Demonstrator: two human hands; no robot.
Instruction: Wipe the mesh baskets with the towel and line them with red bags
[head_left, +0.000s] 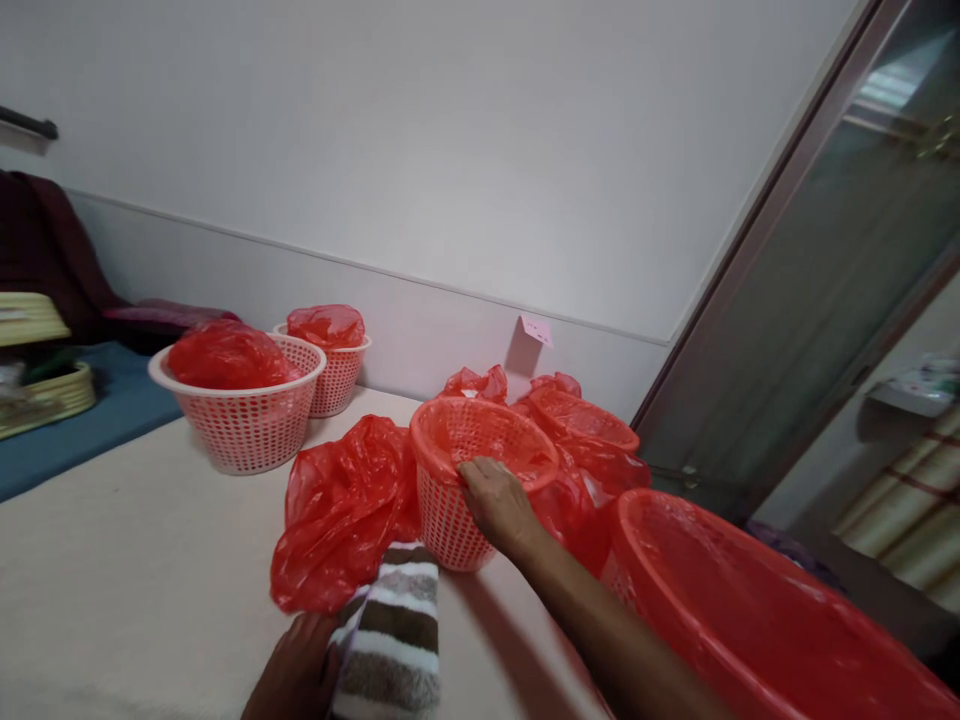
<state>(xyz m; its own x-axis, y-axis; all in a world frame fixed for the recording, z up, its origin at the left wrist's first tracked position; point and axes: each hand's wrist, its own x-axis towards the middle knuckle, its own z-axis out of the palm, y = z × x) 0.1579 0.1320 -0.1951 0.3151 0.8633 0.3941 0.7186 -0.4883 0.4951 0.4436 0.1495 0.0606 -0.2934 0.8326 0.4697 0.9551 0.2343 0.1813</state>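
Note:
My right hand (493, 500) grips the near rim of a red perforated plastic basket (454, 520), its fingers over the edge. A red plastic bag lines this basket. At the lower edge of the view my left hand (298, 668) is closed on the side of a striped towel (397, 630) in grey, white and brown; part of the hand is cut off by the frame. The towel's far end lies against the foot of the basket. A crumpled red plastic bag (349, 510) rests just beyond my left hand, touching the basket's left side.
Two pink-white baskets (251, 425) (337, 380) holding red bags stand at the back left on the white surface (112, 600). To the right are a large red-lined basket (750, 590) and another red basket (585, 418) by the wall. A pink note (536, 330) sticks to the wall.

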